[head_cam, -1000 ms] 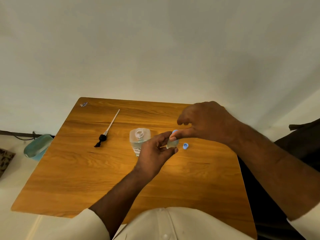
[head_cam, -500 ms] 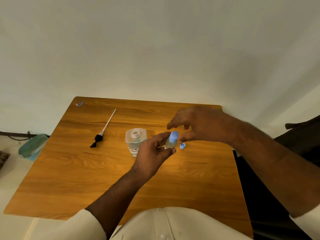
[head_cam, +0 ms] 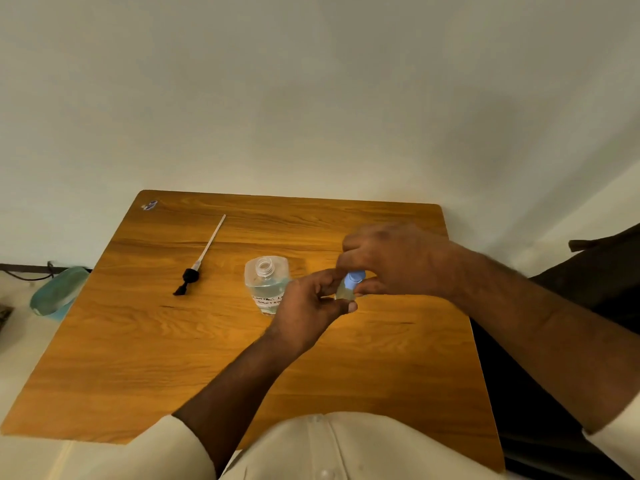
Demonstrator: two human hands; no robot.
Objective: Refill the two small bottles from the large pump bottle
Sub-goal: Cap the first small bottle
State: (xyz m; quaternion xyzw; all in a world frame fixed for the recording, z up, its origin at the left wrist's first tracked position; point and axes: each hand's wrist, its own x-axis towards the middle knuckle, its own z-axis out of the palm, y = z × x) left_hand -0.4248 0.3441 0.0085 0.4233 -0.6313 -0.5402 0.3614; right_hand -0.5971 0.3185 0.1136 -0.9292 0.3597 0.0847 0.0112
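The small bottle point(head_cam: 344, 292), clear with a pale liquid inside, is held up over the middle of the wooden table point(head_cam: 145, 348), just right of the large bottle. The left hand point(head_cam: 311, 306) grips its body, fingers and thumb curled round the lower part, so only a sliver of the bottle shows between them. On top sits a blue cap point(head_cam: 354, 278), and the right hand point(head_cam: 391, 261) comes over from the right with its thumb and fingers pinching that cap (whether the cap is screwed fully down cannot be told, since the fingers hide the joint). Just left of the hands, the large pump bottle point(head_cam: 265, 284) stands upright on the table with its threaded neck open and clear liquid in its lower part; a label with dark handwriting faces the camera, partly hidden behind the left hand. Its pump head point(head_cam: 201, 259), a black nozzle with a long pale dip tube, lies flat on the table well to the left, the tube pointing toward the far edge. A teal object point(head_cam: 57, 291) lies on the floor past the table's left edge.
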